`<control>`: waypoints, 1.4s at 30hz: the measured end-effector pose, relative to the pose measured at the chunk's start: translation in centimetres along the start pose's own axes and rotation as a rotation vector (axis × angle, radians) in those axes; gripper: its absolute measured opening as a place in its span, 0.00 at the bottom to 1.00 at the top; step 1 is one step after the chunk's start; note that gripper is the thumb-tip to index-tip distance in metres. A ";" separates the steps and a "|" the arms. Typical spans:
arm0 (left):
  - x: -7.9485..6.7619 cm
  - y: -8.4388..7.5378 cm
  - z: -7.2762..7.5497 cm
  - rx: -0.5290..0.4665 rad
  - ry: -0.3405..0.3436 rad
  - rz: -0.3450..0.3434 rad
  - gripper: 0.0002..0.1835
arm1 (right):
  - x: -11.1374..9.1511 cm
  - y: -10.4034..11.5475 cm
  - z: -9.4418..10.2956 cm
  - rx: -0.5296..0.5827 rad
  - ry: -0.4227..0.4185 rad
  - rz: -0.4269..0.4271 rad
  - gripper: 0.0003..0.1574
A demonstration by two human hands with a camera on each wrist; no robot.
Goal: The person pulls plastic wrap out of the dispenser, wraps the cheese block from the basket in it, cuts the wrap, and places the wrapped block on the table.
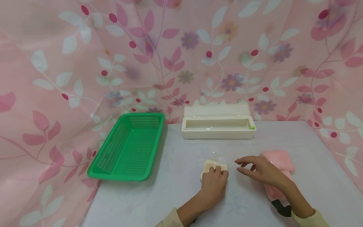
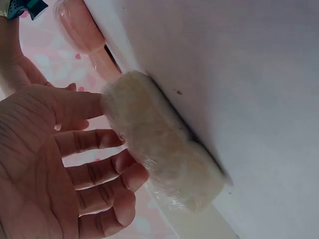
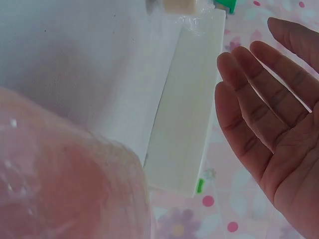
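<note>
A cream-colored block (image 1: pixel 209 165) wrapped in clear film lies on the table. My left hand (image 1: pixel 214 186) holds it from the near side, fingers bent over its top in the head view. In the left wrist view, the thumb and fingertips of the left hand (image 2: pixel 84 159) meet the wrapped block (image 2: pixel 154 139) along one side. To its right, my right hand (image 1: pixel 262 170) is raised with loosely bent fingers and holds nothing. Under and beside that hand lie pink wrapped blocks (image 1: pixel 279 160), partly hidden by the forearm.
At the back stands a white film dispenser box (image 1: pixel 218 135), its lid (image 1: pixel 216 110) raised and a green slider (image 1: pixel 252 127) at its right end. A green plastic basket (image 1: pixel 136 151) is at the left. Behind the table hangs a pink floral cloth (image 1: pixel 181 63).
</note>
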State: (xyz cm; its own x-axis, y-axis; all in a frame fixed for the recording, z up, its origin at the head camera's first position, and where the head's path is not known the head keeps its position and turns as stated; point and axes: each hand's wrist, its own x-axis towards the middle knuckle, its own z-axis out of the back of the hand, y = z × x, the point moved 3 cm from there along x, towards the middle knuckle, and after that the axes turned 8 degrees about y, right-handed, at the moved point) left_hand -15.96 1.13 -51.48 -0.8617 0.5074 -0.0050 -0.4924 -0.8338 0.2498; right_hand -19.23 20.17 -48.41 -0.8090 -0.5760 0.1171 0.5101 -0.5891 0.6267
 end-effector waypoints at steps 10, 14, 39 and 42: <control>-1.5 2.8 -0.3 0.094 -0.190 -0.233 0.06 | -0.4 -0.6 0.5 0.024 -0.003 0.013 0.16; -1.1 4.3 -0.6 0.126 -0.228 -0.308 0.06 | -0.3 -0.9 0.0 0.053 0.017 0.008 0.15; -1.6 7.9 -0.9 0.079 -0.260 -0.463 0.11 | 0.0 1.1 -4.6 -0.158 -0.039 0.285 0.26; -2.7 7.9 -1.3 -0.001 -0.226 -0.464 0.14 | 0.0 1.8 -5.3 -0.239 -0.069 0.435 0.30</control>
State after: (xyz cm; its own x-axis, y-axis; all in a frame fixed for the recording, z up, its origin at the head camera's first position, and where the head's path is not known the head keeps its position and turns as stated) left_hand -17.66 -7.09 -50.81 -0.5044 0.8583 0.0945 -0.8168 -0.5098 0.2701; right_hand -16.78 16.07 -51.31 -0.5197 -0.7632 0.3839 0.8506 -0.4204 0.3157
